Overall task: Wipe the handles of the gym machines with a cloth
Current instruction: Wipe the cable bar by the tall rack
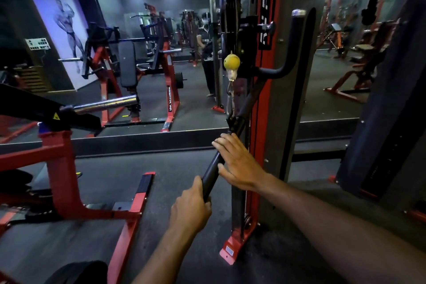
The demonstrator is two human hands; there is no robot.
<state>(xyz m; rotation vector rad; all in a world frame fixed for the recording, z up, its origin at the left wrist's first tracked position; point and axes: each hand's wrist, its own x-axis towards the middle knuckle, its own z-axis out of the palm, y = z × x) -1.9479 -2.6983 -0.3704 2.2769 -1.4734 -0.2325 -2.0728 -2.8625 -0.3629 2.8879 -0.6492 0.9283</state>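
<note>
The person's got the black bar handle (215,163) of the cable machine (262,108) in hand, left hand (191,211) wrapped round its lower end and right hand (237,163) lying on the upper part with fingers mostly straight, but no cloth shows anywhere, so this looks like steadying the bar rather than wiping. Next move probably calls for getting a cloth onto it. The bar hangs just beside the red upright, with open floor (175,168) toward the red bench frame (62,168) on the left.
</note>
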